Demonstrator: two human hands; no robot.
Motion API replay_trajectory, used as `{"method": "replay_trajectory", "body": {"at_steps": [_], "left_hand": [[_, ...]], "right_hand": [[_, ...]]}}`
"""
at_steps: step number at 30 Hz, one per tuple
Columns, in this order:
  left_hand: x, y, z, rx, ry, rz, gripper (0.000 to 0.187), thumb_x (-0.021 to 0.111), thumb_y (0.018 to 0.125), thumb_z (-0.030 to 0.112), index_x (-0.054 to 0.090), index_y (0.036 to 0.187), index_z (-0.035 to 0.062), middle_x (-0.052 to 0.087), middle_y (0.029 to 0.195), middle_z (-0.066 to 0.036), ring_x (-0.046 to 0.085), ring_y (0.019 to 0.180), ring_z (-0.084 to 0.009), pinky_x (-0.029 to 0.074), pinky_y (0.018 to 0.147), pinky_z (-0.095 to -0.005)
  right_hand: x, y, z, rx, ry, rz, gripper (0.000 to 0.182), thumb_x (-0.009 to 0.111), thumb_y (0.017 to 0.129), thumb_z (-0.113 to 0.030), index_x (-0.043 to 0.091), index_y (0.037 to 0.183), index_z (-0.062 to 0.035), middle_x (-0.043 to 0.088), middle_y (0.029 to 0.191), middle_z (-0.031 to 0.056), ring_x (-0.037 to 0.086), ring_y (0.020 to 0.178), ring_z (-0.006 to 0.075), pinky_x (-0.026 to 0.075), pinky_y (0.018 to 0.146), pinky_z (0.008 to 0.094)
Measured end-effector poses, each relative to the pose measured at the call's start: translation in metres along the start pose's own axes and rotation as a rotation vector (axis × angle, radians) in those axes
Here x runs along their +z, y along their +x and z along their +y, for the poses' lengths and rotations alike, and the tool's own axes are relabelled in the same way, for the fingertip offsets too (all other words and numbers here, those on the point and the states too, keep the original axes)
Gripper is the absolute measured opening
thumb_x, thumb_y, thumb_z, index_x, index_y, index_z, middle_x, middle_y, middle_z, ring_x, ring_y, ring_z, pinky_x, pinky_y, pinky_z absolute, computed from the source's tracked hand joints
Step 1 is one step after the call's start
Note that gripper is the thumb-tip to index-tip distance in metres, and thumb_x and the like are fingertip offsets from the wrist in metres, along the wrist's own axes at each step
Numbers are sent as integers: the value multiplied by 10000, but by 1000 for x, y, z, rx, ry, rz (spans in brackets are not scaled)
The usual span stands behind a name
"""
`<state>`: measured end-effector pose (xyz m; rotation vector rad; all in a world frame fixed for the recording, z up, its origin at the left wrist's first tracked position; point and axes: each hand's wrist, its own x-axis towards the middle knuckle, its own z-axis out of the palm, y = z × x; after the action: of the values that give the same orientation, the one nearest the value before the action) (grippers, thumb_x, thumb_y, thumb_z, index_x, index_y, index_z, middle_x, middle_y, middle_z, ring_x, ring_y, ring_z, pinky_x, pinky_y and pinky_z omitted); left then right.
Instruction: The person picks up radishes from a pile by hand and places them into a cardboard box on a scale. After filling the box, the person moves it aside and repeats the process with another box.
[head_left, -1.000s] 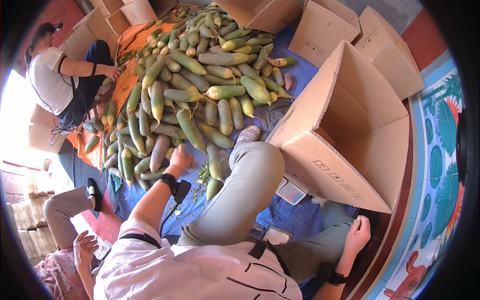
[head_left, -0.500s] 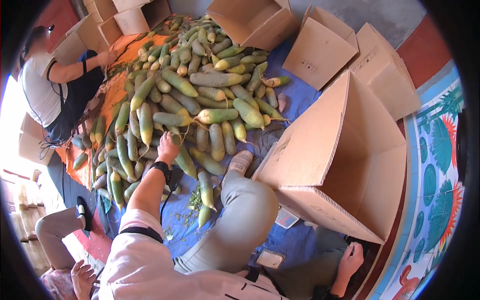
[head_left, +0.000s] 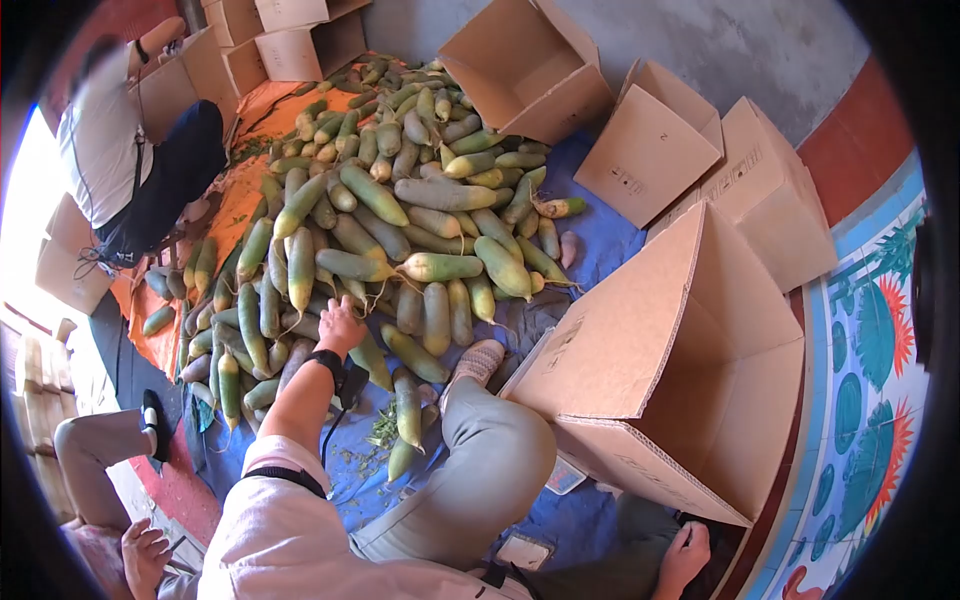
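Left hand (head_left: 340, 325) on long, perhaps waxy radishes (head_left: 400, 230)

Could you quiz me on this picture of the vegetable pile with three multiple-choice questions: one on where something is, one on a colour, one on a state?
1. Where is the person's left hand?
A. on the pile of radishes
B. inside a box
C. on the wall

2. What colour is the sheet under the near side of the pile?
A. white
B. blue
C. black

3. How is the big cardboard box beside the knee?
A. taped shut
B. crushed flat
C. open and empty

Answers: 1 A, the hand rests on the vegetables at the pile's near edge. 2 B, blue shows around the pile. 3 C, its flaps stand open and nothing shows inside.
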<state>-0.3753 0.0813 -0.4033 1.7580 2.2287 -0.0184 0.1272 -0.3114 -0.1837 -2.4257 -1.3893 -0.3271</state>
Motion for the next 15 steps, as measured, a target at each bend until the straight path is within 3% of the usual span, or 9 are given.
{"method": "replay_trajectory", "body": {"at_steps": [6,10,15], "left_hand": [[-10,-27,-9,181,-2,25,603,744,726,329,463,1210,103,525,1099,-160,606,982,-320,497,836,-413],[-23,-72,8,222,63,5,668,772,693,416,485,1214,111,462,1136,-157,608,975,-297,506,818,-393],[-16,-120,17,270,206,-39,664,779,679,447,519,1175,89,482,1133,-164,619,965,-278,521,790,-393]], "right_hand": [[2,-3,5,-28,41,27,93,559,845,-45,575,853,46,598,816,211,591,748,388,471,675,424],[3,-3,3,-38,68,64,84,560,841,-44,572,842,39,599,816,208,593,751,387,474,677,426],[-1,-5,-6,-40,93,86,69,561,837,-43,570,825,25,601,807,198,597,749,383,476,676,427]]}}
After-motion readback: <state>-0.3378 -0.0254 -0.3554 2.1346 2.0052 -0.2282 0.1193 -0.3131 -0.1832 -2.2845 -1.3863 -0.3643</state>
